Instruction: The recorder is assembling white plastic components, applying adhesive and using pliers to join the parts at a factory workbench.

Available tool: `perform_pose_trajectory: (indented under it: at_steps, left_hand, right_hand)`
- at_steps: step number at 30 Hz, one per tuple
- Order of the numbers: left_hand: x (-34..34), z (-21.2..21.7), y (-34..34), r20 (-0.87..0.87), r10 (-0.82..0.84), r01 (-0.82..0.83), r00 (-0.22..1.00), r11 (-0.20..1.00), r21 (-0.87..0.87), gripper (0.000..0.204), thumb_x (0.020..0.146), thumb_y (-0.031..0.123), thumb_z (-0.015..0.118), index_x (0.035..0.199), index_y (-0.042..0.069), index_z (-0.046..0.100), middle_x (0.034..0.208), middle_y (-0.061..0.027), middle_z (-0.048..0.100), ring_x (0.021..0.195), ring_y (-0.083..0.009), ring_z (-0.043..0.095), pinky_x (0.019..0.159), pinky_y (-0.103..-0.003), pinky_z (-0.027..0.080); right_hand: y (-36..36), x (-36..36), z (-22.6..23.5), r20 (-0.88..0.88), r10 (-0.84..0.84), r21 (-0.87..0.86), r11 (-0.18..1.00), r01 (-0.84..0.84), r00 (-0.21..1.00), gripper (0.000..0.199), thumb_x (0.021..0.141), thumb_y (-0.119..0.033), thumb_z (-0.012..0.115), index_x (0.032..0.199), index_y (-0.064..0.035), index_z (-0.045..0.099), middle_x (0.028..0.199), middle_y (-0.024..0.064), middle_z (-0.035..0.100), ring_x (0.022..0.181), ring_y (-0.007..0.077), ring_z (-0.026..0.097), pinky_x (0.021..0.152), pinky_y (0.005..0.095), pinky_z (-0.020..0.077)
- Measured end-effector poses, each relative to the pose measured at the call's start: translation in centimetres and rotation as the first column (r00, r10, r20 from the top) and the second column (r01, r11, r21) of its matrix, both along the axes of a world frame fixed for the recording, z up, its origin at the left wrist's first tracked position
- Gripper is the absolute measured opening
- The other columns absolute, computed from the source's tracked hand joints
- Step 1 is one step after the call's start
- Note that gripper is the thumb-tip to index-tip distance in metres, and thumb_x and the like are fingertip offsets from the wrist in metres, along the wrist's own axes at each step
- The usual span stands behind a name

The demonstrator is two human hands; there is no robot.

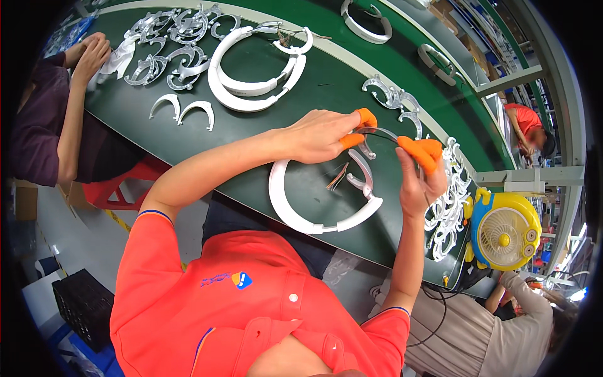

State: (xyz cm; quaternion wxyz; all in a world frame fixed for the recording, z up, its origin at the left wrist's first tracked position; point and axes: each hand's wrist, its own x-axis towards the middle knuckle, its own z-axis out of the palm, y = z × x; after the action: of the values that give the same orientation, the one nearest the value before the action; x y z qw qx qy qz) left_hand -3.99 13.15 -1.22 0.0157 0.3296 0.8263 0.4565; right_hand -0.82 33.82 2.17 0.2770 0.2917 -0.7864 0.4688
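Observation:
My left hand, orange covers on its thumb and finger, pinches one end of a thin curved strip, greyish with a dark line like a wire along it. My right hand, its fingertips also in orange covers, grips the strip's other end. The exact make of the strip is partly hidden by the fingers. Below both hands a white ring-shaped band lies on the table, with loose wire ends inside it. A translucent curved piece reaches along the ring's right side.
White rings with wires lie ahead on the green table. Clear curved parts are heaped far left, white ones at right. A yellow-and-blue fan stands at the right edge. Another person's hands are at left; rings sit on a green belt.

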Motion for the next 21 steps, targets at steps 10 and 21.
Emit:
perform_pose_trajectory:
  at_steps: [10,21]
  left_hand:
    - [0.0,-0.3,0.3,-0.074,0.065,-0.069,0.995,0.996,-0.052,0.024,0.091,0.02,0.051,0.11,0.006,0.048,0.092,-0.0154,0.065,0.079,-0.0339,0.062,0.065,-0.041,0.048]
    - [-0.2,-0.4,0.1,-0.051,0.164,-0.156,0.985,0.978,0.136,0.022,0.082,0.016,0.06,0.102,0.006,0.055,0.086,-0.0151,0.066,0.079,-0.0334,0.064,0.067,-0.038,0.049]
  right_hand:
    - [-1.6,-0.4,0.7,-0.314,0.136,0.259,0.964,-0.053,0.94,0.023,0.065,0.012,0.07,0.086,0.0041,0.067,0.079,0.0113,0.065,0.077,0.0265,0.062,0.07,0.0309,0.0489]
    - [-1.9,-0.3,-1.0,-0.393,-0.08,0.15,0.977,0.15,0.916,0.023,0.068,0.013,0.069,0.09,0.0045,0.067,0.082,0.0127,0.064,0.073,0.0245,0.059,0.067,0.0295,0.0477]
